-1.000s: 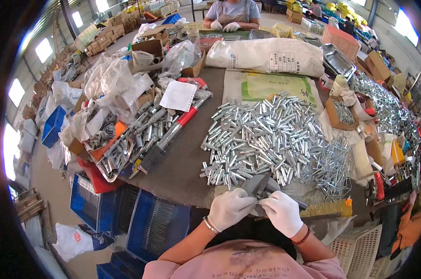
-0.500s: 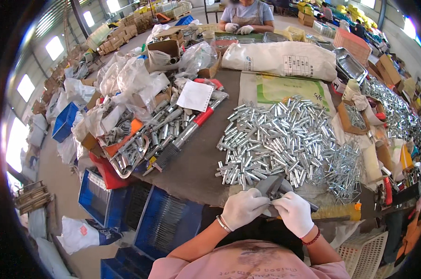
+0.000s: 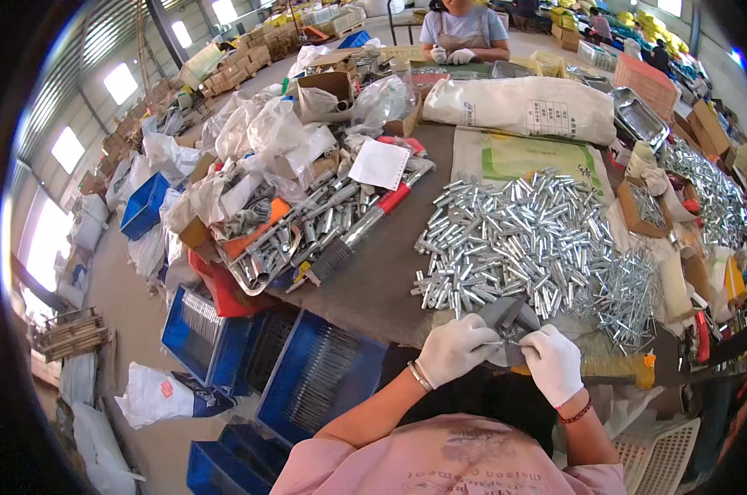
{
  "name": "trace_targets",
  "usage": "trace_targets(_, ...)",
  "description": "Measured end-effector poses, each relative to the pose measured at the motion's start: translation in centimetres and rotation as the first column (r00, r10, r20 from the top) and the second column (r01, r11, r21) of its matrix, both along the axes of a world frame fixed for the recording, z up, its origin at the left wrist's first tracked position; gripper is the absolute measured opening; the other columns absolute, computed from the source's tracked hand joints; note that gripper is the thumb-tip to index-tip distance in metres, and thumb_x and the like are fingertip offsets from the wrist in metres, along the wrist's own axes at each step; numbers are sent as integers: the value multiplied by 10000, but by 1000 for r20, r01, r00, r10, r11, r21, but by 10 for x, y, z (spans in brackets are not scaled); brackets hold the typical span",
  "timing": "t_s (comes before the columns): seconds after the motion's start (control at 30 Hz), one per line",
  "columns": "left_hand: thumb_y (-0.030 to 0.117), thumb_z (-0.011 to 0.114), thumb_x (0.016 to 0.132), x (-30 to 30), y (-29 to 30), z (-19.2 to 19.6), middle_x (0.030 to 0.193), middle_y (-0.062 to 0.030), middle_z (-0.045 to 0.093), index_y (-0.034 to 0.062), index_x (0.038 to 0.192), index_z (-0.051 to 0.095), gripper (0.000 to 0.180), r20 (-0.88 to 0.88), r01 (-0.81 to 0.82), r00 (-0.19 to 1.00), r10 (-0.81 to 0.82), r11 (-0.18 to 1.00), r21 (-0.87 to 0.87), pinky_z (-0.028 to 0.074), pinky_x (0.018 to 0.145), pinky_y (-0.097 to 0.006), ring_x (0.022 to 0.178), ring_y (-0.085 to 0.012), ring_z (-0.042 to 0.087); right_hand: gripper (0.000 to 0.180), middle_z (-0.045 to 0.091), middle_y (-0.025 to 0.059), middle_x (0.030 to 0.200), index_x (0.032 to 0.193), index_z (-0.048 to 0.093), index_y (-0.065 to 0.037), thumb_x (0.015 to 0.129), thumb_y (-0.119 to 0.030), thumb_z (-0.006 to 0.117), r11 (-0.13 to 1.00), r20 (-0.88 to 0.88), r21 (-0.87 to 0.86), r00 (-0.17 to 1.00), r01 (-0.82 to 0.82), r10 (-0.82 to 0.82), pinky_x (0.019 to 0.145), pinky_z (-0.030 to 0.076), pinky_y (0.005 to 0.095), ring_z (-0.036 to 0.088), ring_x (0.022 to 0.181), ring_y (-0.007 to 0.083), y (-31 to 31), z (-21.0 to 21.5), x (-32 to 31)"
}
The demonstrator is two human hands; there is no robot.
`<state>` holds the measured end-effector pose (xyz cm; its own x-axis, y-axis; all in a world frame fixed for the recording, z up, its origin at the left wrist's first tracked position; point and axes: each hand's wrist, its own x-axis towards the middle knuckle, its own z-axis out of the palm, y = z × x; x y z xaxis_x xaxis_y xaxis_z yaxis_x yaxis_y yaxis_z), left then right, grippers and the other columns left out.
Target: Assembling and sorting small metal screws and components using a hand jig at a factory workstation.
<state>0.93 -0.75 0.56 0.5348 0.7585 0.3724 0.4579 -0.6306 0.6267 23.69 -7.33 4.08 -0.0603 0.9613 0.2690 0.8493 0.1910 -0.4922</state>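
Note:
At the table's front edge, my left hand (image 3: 462,350), in a white glove, is closed in a pinch beside a dark grey pointed metal piece (image 3: 514,320). On the other side of that piece my right hand (image 3: 553,367), also gloved, has its thumb and fingers pressed together. What either pinch holds is too small to make out, and whether the grey piece is fixed or held I cannot tell. Just beyond my hands lies a wide heap of short shiny metal tubes (image 3: 514,239). A pile of thin metal pins or screws (image 3: 625,301) adjoins it on the right.
Steel tool parts and plastic bags (image 3: 258,136) crowd the table's left side. A white sack (image 3: 518,107) lies across the back, with a co-worker (image 3: 464,37) beyond. Blue bins (image 3: 324,371) stand below at left. A white plastic basket (image 3: 658,454) sits low at right.
My hands have drawn slightly apart, and more of the grey metal piece shows between them. The whole view has shifted, so the table sits further right.

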Motion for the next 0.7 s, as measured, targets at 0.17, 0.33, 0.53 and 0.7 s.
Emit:
trace_targets(0.17, 247, 797, 906, 2, -8, 0, 950, -66, 671, 190, 1001, 797, 111, 39, 7, 999, -5, 999, -45, 572, 740, -431, 887, -304, 709, 43, 642, 88, 870, 853, 732, -135, 867, -115, 767, 998, 54, 59, 998, 12, -15, 690, 557, 455, 699, 790, 334, -9, -4, 0)
trace_targets(0.33, 210, 796, 881, 5, 3, -4, 947, -102, 707, 171, 959, 810, 88, 66, 40, 997, -36, 998, -51, 592, 771, -433, 883, -328, 726, 42, 662, 94, 893, 860, 709, -141, 902, -140, 706, 993, 164, 114, 986, -30, 11, 748, 565, 472, 680, 854, 337, 1, -17, 11)
trace_targets(0.53, 160, 825, 862, 6, 7, 12, 939, -106, 712, 116, 947, 809, 97, 0, -30, 1000, 30, 992, -124, 575, 765, -424, 897, -330, 720, 36, 643, 70, 880, 859, 724, -124, 874, -141, 751, 982, 117, 161, 989, -104, 86, 800, 550, 432, 668, 892, 306, 12, -13, 16)
trace_targets(0.7, 154, 837, 849, 5, 5, 1, 934, -93, 708, 115, 951, 812, 112, 2, -4, 1000, 4, 986, -167, 570, 769, -420, 895, -319, 713, 57, 647, 51, 862, 817, 720, -126, 864, -123, 752, 981, 80, 170, 994, -91, 78, 784, 570, 432, 682, 865, 287, 3, -18, 11)
